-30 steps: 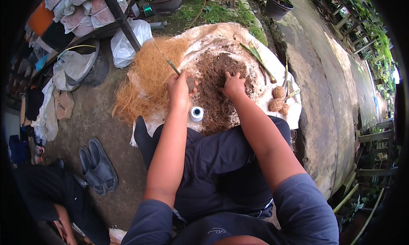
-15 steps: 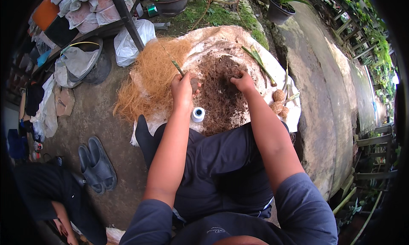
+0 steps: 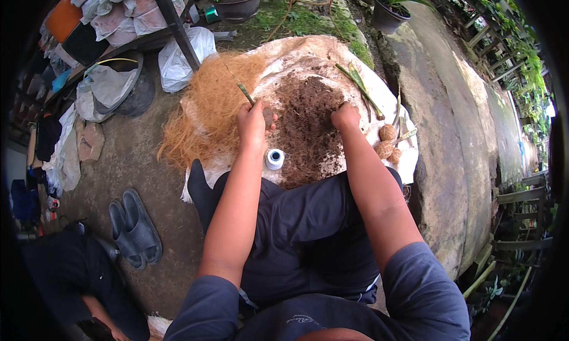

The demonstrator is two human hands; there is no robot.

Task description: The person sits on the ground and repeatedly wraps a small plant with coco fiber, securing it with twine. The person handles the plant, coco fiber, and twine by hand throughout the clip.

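Observation:
My left hand (image 3: 251, 124) is closed round the base of a plant cutting with a slim, dark green mottled leaf (image 3: 243, 92). A lump of dark soil (image 3: 268, 117) sits at the cutting's base, between my fingers and thumb. My right hand (image 3: 346, 116) is curled at the right edge of a heap of loose brown soil (image 3: 308, 107); its fingertips are hidden, so what it holds cannot be made out. A white spool of thread (image 3: 275, 158) stands on the near side of the heap, close to my left wrist.
A pale sack sheet (image 3: 296, 49) lies under the soil. Tan coconut fibre (image 3: 216, 98) is piled on its left; several fibre-wrapped balls (image 3: 387, 133) and green cuttings (image 3: 364, 89) lie right. Slippers (image 3: 137, 228) and another person's dark-clothed leg (image 3: 89, 270) are at the left.
My right hand has turned knuckles-up and pressed down at the soil's edge, hiding the thumb. My left hand has barely shifted with the cutting. The other person's arm has moved lower.

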